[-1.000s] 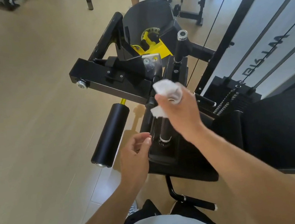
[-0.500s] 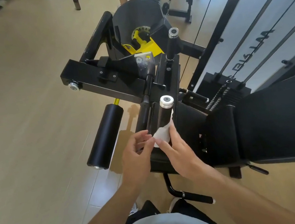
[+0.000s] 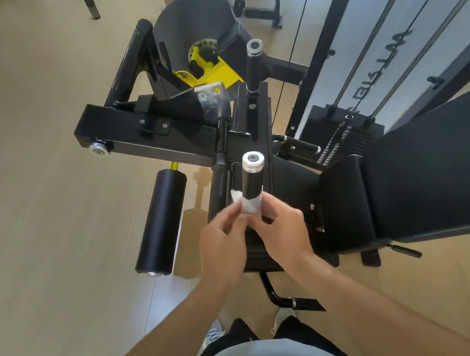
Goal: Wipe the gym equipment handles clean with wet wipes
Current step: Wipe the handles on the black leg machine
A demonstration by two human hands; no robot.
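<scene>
Pinching the crumpled white wet wipe point(image 3: 250, 205) between my right hand point(image 3: 283, 232) and left hand point(image 3: 223, 246) | wipe sat wrapped low on the black upright chrome-capped handle point(image 3: 252, 179) | handle's axis rose away from both hands, right nearer.

Only one piece of lettering showed: large dark letters on the pale panel point(image 3: 390, 36) behind the cables at the right, seen turned over and partly cut off by the black upright. A few characters were visible, something like "BIK" and "LAA", but the word could not be made out for certain. Nothing else on the black and yellow machine point(image 3: 158, 134) carried legible text or numbers.
</scene>
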